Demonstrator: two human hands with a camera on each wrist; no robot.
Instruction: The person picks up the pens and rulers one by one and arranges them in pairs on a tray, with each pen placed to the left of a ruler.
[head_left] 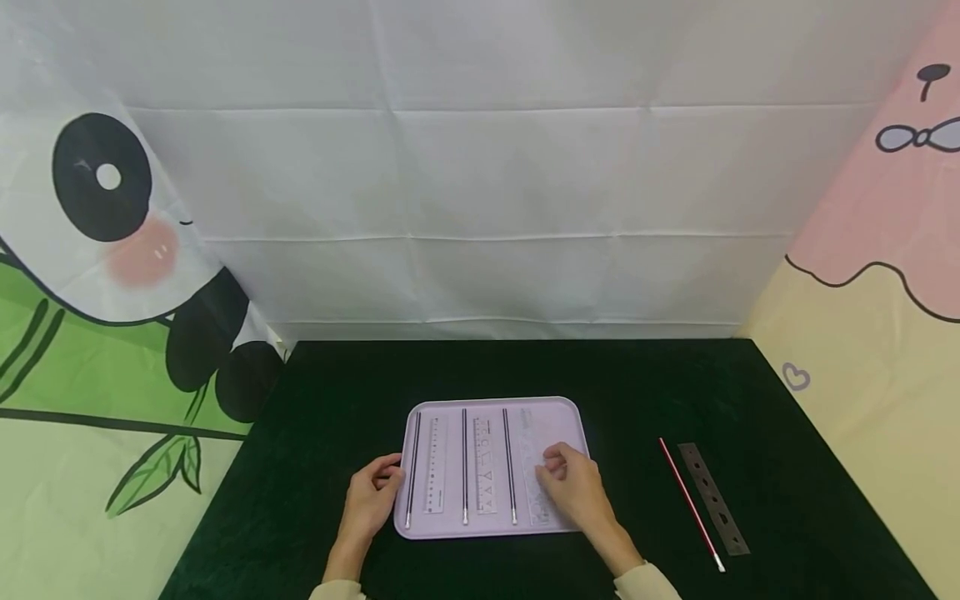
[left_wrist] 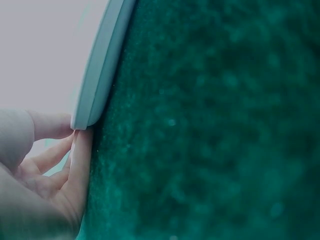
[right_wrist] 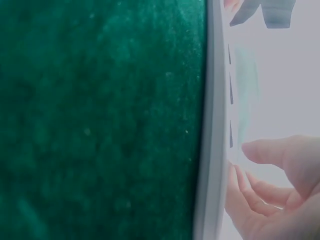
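A lilac tray (head_left: 487,528) lies on the dark green cloth. My left hand (head_left: 372,498) pinches its left rim, thumb above and fingers at the underside in the left wrist view. Three dark pencils (head_left: 465,467) lie lengthwise on the tray. Between them are a clear ruler (head_left: 435,467) and a stencil ruler (head_left: 485,467) with cut-out shapes. Another clear strip, a ruler (head_left: 534,500), lies at the right. Beside its right edge is my right hand (head_left: 579,487), fingers loosely bent. In the right wrist view, its thumb and fingertips show a small gap.
Right of the tray, a red pencil (head_left: 692,504) with a pale end lies at a slant on the green cloth (head_left: 337,375). Next to it is a grey-brown strip (head_left: 714,498) with a row of holes. A white curtain (head_left: 487,275) hangs behind the table.
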